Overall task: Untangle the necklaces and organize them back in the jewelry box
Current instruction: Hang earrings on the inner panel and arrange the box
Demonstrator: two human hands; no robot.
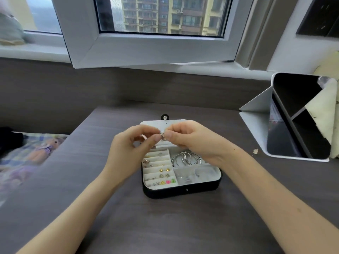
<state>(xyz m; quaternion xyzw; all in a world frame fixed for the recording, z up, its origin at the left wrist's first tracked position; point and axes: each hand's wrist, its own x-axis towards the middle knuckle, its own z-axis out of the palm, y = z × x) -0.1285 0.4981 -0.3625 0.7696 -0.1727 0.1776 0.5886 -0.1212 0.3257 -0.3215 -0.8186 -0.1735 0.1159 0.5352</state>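
Note:
A black jewelry box (181, 191) with a white lining lies open on the dark table. Its left rows hold several small earrings (161, 173). Silver bangles (187, 158) fill the upper right compartment, and a thin clear tangle sits in the lower right one. Above the box, my left hand (132, 149) and my right hand (192, 142) meet. Both pinch a small silvery piece of jewelry (162, 135) between thumb and fingertips. Whether it is a necklace part or a ring is too small to tell. The box lid (156, 124) lies flat behind my hands.
A white tablet stand with dark panels (293, 121) stands at the right on the table (128, 217). A small crumb (255, 151) lies near it. An opened window sash (146, 46) juts over the table's far side. A patterned bedspread (27, 154) lies to the left.

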